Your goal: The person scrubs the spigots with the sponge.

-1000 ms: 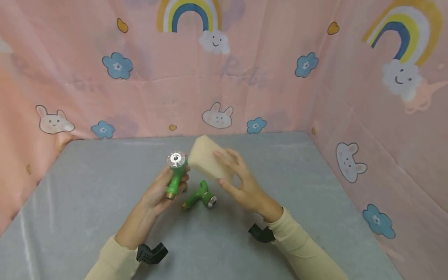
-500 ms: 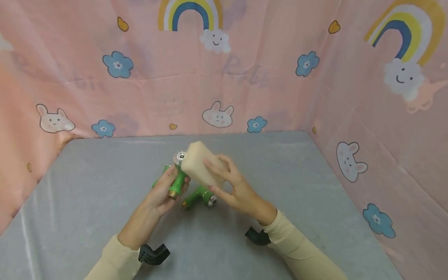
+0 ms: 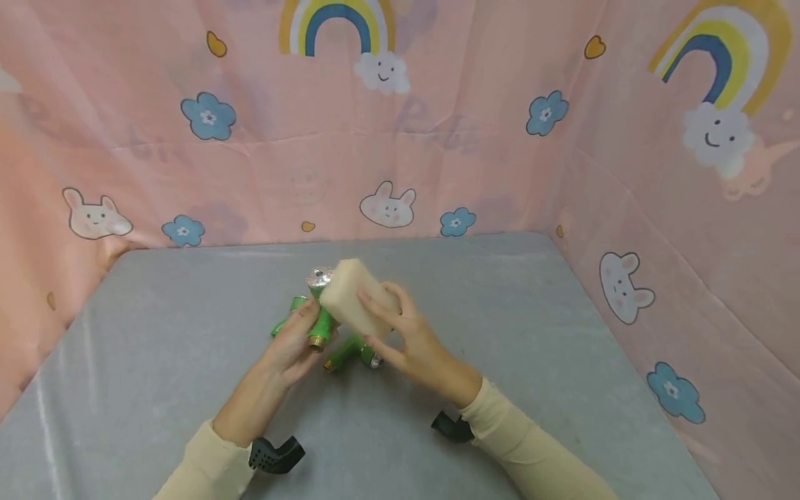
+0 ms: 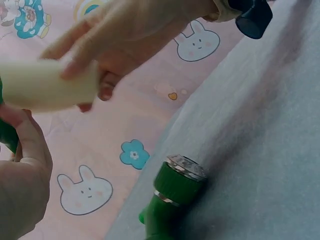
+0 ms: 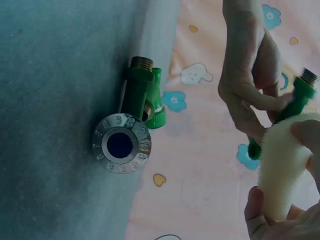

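Note:
My left hand (image 3: pixel 294 347) grips a green valve-like fitting (image 3: pixel 321 325) with a brass threaded end and a chrome dial at its top. My right hand (image 3: pixel 415 337) holds a cream sponge block (image 3: pixel 356 295) between thumb and fingers. The sponge overlaps the fitting's side and hides part of it; in the right wrist view the sponge (image 5: pixel 280 165) appears to touch the green fitting (image 5: pixel 296 102). Below the hands, a second green fitting (image 3: pixel 342 353) lies on the table, partly covered by the sponge; its numbered chrome dial (image 5: pixel 137 125) shows in the right wrist view.
A third green fitting (image 3: pixel 279 328) lies behind my left hand, mostly hidden. The grey cloth-covered table (image 3: pixel 562 389) meets a pink printed curtain (image 3: pixel 487 160) at the back and sides. Black wrist mounts (image 3: pixel 275 455) stick out from both sleeves.
The sponge and right hand have moved left and slightly down, onto the held fitting. That fitting has tilted, its dial turning upward. The third fitting has come into view behind the left hand.

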A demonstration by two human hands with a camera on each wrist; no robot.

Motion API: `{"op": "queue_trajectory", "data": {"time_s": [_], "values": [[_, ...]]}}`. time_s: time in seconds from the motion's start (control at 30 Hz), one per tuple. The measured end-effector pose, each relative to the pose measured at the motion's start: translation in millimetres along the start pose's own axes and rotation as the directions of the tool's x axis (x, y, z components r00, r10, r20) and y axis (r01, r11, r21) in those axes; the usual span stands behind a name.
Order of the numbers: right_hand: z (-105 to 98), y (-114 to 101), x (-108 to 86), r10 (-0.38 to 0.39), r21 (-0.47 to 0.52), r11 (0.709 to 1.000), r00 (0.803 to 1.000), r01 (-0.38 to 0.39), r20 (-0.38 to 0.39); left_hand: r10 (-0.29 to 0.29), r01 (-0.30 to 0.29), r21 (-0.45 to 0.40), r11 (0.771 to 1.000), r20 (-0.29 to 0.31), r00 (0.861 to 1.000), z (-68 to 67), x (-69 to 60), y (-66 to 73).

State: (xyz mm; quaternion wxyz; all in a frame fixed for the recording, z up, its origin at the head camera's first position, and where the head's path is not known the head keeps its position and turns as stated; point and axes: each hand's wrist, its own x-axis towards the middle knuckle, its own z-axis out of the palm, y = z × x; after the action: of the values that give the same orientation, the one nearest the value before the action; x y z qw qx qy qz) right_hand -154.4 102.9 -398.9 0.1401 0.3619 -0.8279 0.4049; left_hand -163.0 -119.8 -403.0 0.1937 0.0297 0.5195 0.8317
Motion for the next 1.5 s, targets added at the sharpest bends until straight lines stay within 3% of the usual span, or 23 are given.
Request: {"op": "queue_trajectory", "data": {"time_s": [0.13,0.23,0.4,0.53,0.67,0.77,0.87,0.97,1.17,1.37,1.5], "values": [[2,-1,-2.1,0.040,-0.035,0.999,0.998,-0.039,0.043,0.038,-0.037,-0.013,0.999,0.056,0.998,-5.7,-1.4,1.3],[0,-3,-3.2,0.053,-0.042,0.998,0.997,-0.051,0.059,0.042,-0.044,0.022,0.999,0.073,0.996,-9.9,-1.9,3.5],[-17,-2,-4.1,0.075,-0.044,0.997,0.989,-0.070,0.125,0.031,-0.034,0.085,0.996,0.031,0.999,-14.0,-0.7,5.0],[-38,3,-5.9,0.114,0.024,0.993,0.986,-0.118,0.123,0.040,-0.043,0.060,0.997,0.051,0.998,-16.8,2.2,2.7],[-52,5,-6.1,0.096,0.119,0.987,0.992,-0.104,0.077,0.037,-0.045,0.078,0.996,0.097,0.995,-16.3,4.2,1.3],[-55,4,-4.4,0.049,0.150,0.987,0.997,-0.057,0.054,0.051,-0.069,0.097,0.993,0.175,0.983,-15.1,4.5,1.4],[-55,2,-2.4,0.007,0.153,0.988,0.999,-0.015,0.049,0.064,-0.085,0.064,0.994,0.282,0.957,-13.7,3.2,1.6],[-51,1,-0.6,-0.016,0.154,0.988,0.997,0.004,0.077,0.067,-0.079,0.026,0.997,0.319,0.945,-10.9,0.8,1.7],[-45,1,1.7,-0.017,0.168,0.986,0.994,0.000,0.106,0.055,-0.060,0.020,0.998,0.196,0.979,-3.6,-3.2,4.2],[-43,2,2.2,-0.026,0.133,0.991,0.997,0.016,0.077,0.051,-0.040,-0.061,0.997,0.180,0.982,-2.5,-4.5,4.8],[-41,3,2.7,-0.010,0.097,0.995,0.997,0.003,0.073,0.033,-0.032,-0.013,0.999,0.135,0.990,-2.2,-4.4,4.0]]}}
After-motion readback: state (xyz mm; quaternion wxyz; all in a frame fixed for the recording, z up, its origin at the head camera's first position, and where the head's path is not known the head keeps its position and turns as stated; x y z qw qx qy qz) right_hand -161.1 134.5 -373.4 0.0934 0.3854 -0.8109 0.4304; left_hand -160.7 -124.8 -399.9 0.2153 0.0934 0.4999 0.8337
